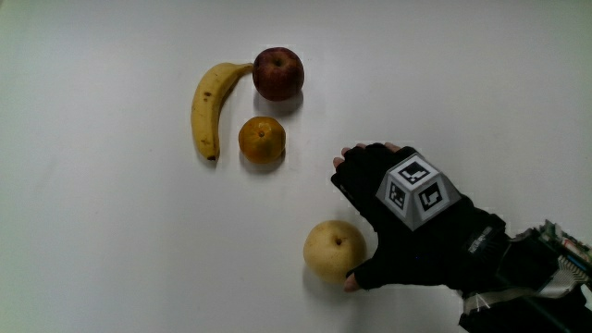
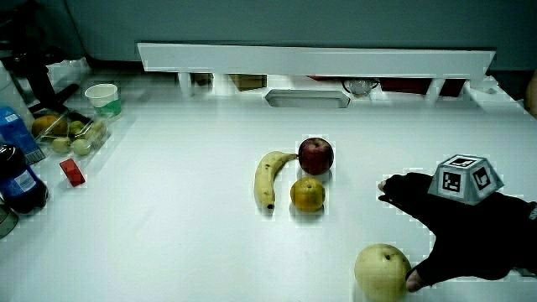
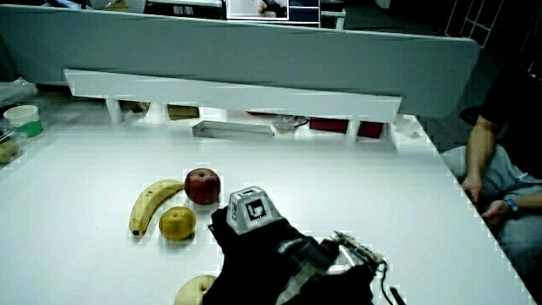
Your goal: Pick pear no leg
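The pear [image 1: 333, 250], round and pale yellow, lies on the white table nearer to the person than the other fruit; it also shows in both side views [image 2: 382, 271] [image 3: 196, 290]. The gloved hand [image 1: 388, 227] rests low beside the pear with its fingers spread toward the orange and its thumb tip touching the pear's near flank. It grasps nothing. The patterned cube [image 1: 418, 190] sits on its back. In a side view the hand [image 3: 254, 246] partly covers the pear.
A banana [image 1: 211, 106], a red apple [image 1: 277, 73] and an orange [image 1: 262, 139] lie together farther from the person than the pear. At the table's edge stand a cup [image 2: 102, 96], dark bottles [image 2: 17, 168] and a tray of small fruit [image 2: 71, 134]. A low white partition [image 2: 310, 57] borders the table.
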The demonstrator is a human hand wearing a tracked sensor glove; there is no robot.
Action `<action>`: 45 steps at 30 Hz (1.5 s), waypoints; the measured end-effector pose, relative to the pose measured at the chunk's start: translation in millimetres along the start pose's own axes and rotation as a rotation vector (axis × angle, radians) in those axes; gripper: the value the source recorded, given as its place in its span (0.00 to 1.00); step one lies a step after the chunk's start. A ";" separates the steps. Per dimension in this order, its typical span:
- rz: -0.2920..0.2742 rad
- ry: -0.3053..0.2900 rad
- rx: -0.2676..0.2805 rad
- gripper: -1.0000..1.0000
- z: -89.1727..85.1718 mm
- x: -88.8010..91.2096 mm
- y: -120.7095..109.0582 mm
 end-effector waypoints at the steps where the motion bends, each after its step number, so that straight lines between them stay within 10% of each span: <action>1: -0.002 -0.007 -0.007 0.50 -3.0 -1.6 2.3; 22: 0.086 -0.006 -0.099 0.50 -34.4 -26.7 31.9; 45: 0.131 -0.030 0.032 1.00 -29.3 -35.0 29.9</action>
